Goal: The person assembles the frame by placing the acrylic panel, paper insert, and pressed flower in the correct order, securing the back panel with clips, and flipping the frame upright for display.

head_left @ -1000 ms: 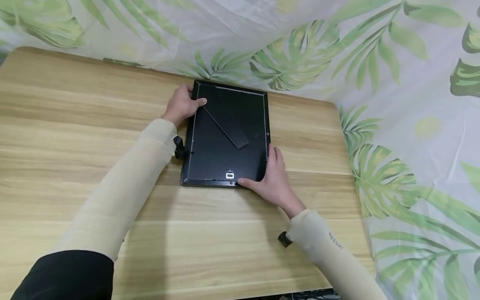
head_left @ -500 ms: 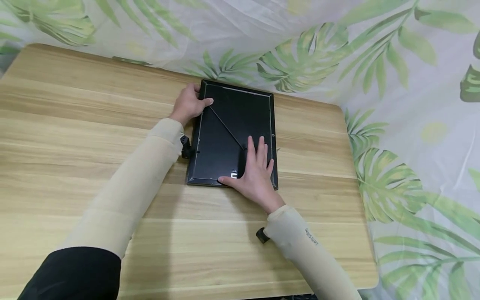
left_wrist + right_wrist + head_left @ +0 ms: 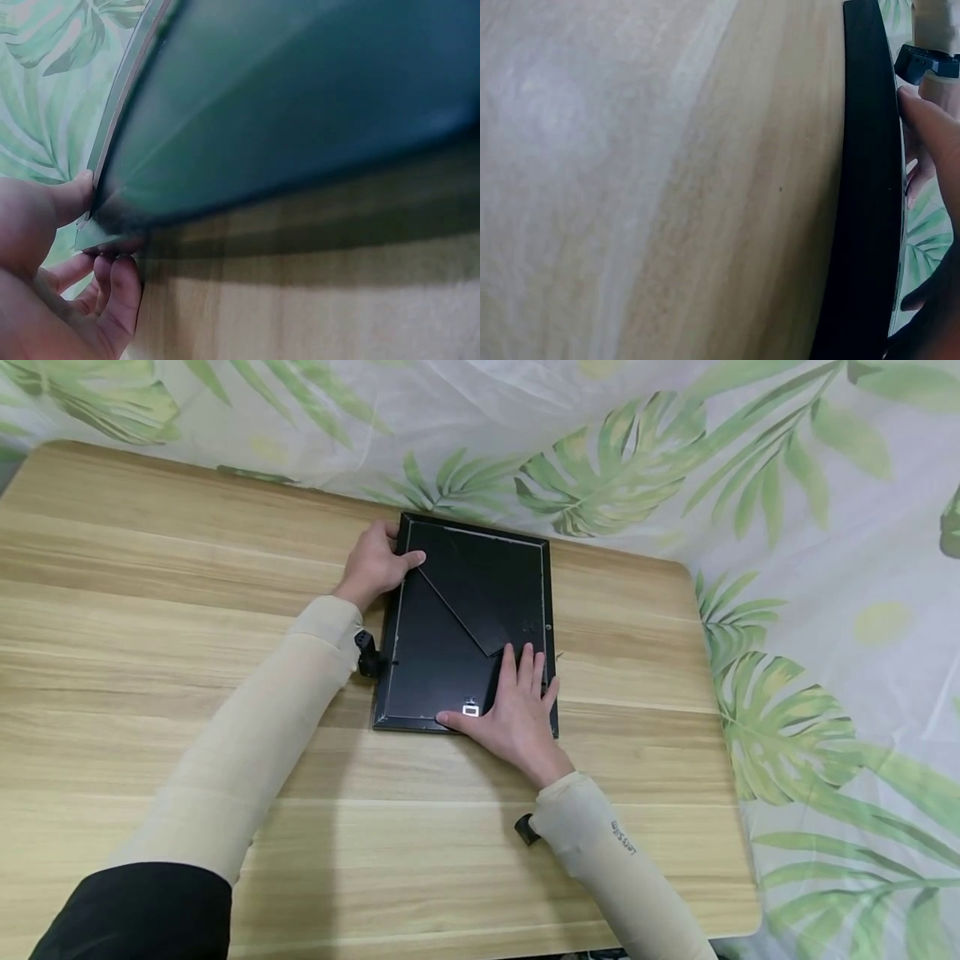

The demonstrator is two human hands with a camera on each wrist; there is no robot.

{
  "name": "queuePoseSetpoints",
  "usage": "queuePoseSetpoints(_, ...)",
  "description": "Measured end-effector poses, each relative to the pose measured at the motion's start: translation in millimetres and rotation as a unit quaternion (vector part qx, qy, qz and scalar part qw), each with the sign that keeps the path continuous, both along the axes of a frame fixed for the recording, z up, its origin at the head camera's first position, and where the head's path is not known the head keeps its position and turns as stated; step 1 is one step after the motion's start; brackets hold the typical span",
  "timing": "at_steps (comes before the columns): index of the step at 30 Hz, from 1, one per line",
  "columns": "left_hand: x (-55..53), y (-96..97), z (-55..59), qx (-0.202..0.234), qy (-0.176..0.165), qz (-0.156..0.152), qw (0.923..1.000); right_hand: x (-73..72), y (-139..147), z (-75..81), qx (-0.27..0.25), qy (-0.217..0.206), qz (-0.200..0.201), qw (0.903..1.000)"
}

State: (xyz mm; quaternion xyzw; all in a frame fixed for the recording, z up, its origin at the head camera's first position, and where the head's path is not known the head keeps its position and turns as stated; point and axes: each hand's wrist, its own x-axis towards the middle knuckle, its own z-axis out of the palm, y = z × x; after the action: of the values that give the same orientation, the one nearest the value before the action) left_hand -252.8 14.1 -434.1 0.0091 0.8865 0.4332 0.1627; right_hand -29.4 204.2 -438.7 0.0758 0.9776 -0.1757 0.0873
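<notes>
A black picture frame [image 3: 431, 681] lies back side up near the table's far edge. Its flat stand leg [image 3: 471, 606] slants across the backing, and a small metal hanger [image 3: 470, 711] sits near the close edge. At the upper left edge my left hand [image 3: 371, 564] grips the frame, thumb on top; the left wrist view shows the other fingers [image 3: 124, 296] curled under the corner. My right hand [image 3: 519, 717] rests over the lower right part with fingers straight, its thumb at the near edge. In the right wrist view, the frame's side [image 3: 866, 187] stands close beside the thumb [image 3: 922, 112].
The wooden table [image 3: 187, 560] extends around the frame. A leaf-patterned cloth [image 3: 615, 460] hangs along the back and right sides. Black wrist cameras [image 3: 367, 653] jut out at both sleeves, the left one close to the frame's left edge.
My right hand has moved from the frame's lower right edge leftward onto its back, fingers now laid over the backing. The left hand keeps its grip at the same spot.
</notes>
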Motion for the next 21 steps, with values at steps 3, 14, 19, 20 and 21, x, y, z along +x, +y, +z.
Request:
queuePoseSetpoints(3,0.8,0.3,0.6,-0.002,0.005,-0.002,1.0,-1.0,0,-0.4,0.012,-0.006,0.003,0.9999)
queuePoseSetpoints(14,-1.1,2.8,6.0,-0.032,0.007,-0.015,0.9994,-3.2,-1,-0.1,0.032,-0.013,0.007,0.9994)
queuePoseSetpoints(19,-0.3,4.3,7.1,-0.038,-0.001,-0.018,0.9991,-7.6,-4,1.5,0.023,-0.027,-0.001,0.9994)
queuePoseSetpoints(20,-0.4,4.7,6.6,-0.038,-0.002,-0.017,0.9991,-9.2,-5,2.2,0.021,-0.035,-0.003,0.9992)
queuePoseSetpoints(21,-0.7,5.0,5.7,-0.038,-0.002,-0.017,0.9991,-10.9,-5,3.1,0.019,-0.044,-0.006,0.9988)
